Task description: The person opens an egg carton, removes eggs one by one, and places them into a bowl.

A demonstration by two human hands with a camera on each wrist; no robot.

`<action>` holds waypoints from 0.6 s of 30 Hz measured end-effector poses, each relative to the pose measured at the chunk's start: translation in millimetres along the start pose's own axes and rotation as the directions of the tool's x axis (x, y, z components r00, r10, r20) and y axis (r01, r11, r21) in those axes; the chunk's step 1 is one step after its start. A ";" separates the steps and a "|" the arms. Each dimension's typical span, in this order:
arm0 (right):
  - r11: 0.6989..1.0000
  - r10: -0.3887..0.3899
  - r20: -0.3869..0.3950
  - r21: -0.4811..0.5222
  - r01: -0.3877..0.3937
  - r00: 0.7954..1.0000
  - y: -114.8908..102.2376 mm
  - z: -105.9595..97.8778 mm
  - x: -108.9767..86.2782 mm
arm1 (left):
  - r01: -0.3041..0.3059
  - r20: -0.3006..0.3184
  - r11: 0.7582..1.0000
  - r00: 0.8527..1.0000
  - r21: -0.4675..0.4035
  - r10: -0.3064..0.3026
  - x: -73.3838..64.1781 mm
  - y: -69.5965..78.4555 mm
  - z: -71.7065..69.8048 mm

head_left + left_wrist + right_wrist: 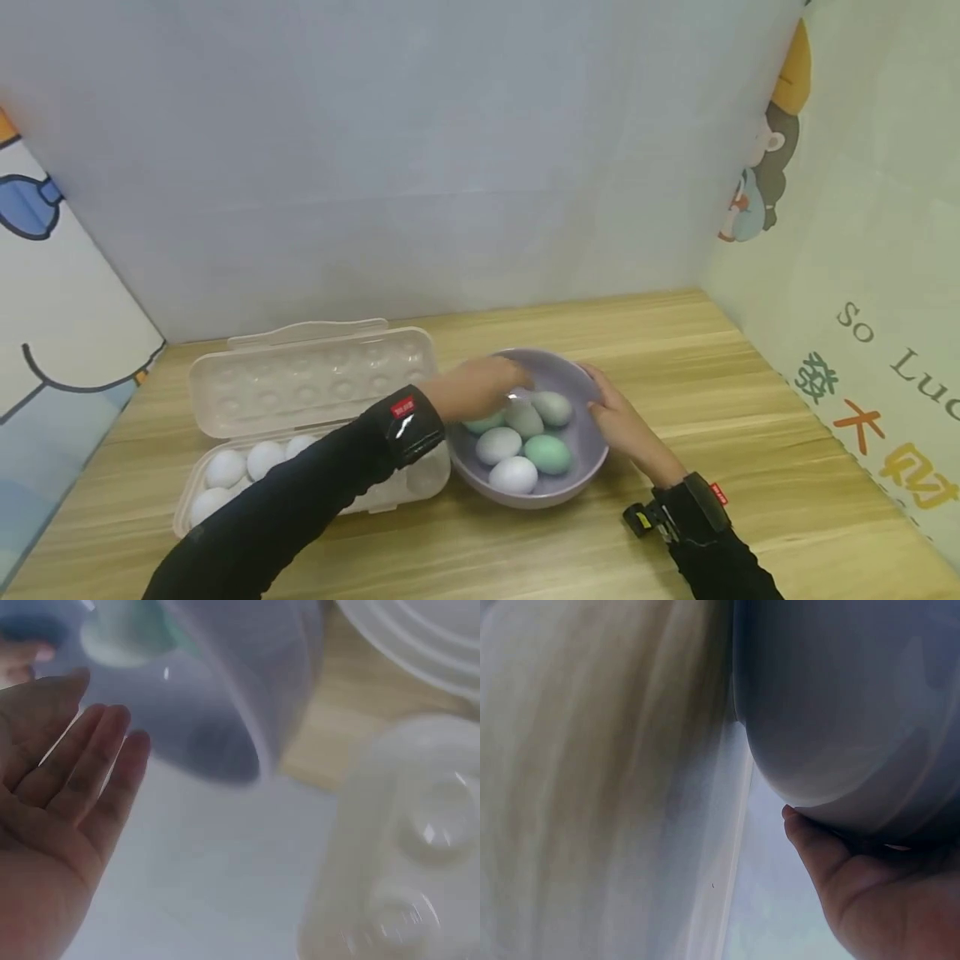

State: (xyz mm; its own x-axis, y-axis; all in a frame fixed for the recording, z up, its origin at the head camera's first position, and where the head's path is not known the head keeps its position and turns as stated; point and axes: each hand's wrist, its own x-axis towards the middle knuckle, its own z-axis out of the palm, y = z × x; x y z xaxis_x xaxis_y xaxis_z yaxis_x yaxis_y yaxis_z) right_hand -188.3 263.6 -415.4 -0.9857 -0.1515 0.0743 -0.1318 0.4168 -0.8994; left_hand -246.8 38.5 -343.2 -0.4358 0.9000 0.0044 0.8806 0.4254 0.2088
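A purple bowl (pixel 589 467) stands on the table holding several eggs, among them a green egg (pixel 548 454), a white egg (pixel 513 476) and a pale grey egg (pixel 552 409). My left hand (pixel 477 388) reaches over the bowl's left side, slightly blurred in the head view. In the left wrist view its palm and loosely bent fingers (pixel 112 761) hold nothing, near the bowl's rim. My right hand (pixel 624 423) grips the bowl's right rim, thumb on the inside, fingers along the outer wall. The right wrist view shows that hand against the bowl's outside (pixel 840 735).
Left of the bowl lies an opened clear plastic egg carton (pixel 431 483), its lid (pixel 206 392) tipped back. White eggs (pixel 225 469) sit in its left cups; my left forearm covers part of it. A pale wall (pixel 450 167) rises behind the wooden table (pixel 660 350).
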 end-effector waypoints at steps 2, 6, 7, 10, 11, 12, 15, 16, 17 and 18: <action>1.000 0.005 0.004 -0.013 -0.005 1.000 0.0 0.2 0.3 | 0.007 -0.045 1.000 0.999 -0.003 -0.007 -19.0 -1.4 -10.1; 0.999 0.017 0.010 -0.028 -0.017 1.000 -2.8 0.9 2.3 | 0.037 -0.152 0.999 0.988 0.036 -0.032 -71.4 -11.4 -25.9; 1.000 0.014 0.011 -0.028 -0.013 1.000 -4.1 0.9 2.9 | 0.061 -0.169 0.997 0.984 0.043 -0.053 -85.7 -14.8 -28.0; 1.000 0.014 0.013 -0.028 -0.014 1.000 -7.1 0.3 3.9 | 0.141 -0.193 0.987 0.973 0.080 -0.123 -128.2 -26.5 -28.3; 0.999 0.018 0.015 -0.028 -0.018 1.000 -7.9 0.1 3.6 | 0.172 -0.190 0.982 0.970 0.080 -0.154 -142.0 -30.2 -26.8; 0.999 0.021 0.017 -0.032 -0.021 1.000 -8.5 -0.1 3.1 | 0.213 -0.174 0.974 0.965 0.072 -0.198 -155.3 -33.3 -25.0; 0.999 0.030 0.025 -0.031 -0.029 0.999 -8.9 -0.3 0.8 | 0.330 -0.097 0.944 0.940 0.011 -0.327 -190.1 -39.7 -19.0; 0.999 0.030 0.026 -0.029 -0.030 0.999 -8.6 -0.3 0.0 | 0.374 -0.063 0.927 0.925 -0.019 -0.374 -199.8 -40.6 -17.4; 0.999 0.031 0.028 -0.031 -0.030 0.999 -8.4 -0.2 -0.7 | 0.407 -0.034 0.912 0.912 -0.045 -0.408 -208.2 -41.0 -15.8; 0.999 0.032 0.029 -0.030 -0.031 0.999 -8.3 -0.1 -1.2 | 0.435 -0.001 0.897 0.900 -0.072 -0.437 -215.0 -41.0 -14.7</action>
State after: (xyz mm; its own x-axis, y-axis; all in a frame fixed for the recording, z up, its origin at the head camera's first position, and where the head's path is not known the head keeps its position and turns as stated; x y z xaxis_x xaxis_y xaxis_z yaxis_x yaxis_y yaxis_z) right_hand -186.0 260.4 -408.0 -0.9859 -0.1641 0.0332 -0.1045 0.4478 -0.8880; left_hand -192.0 -173.8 -338.3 -0.7768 0.6238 -0.0860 0.5870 0.7668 0.2596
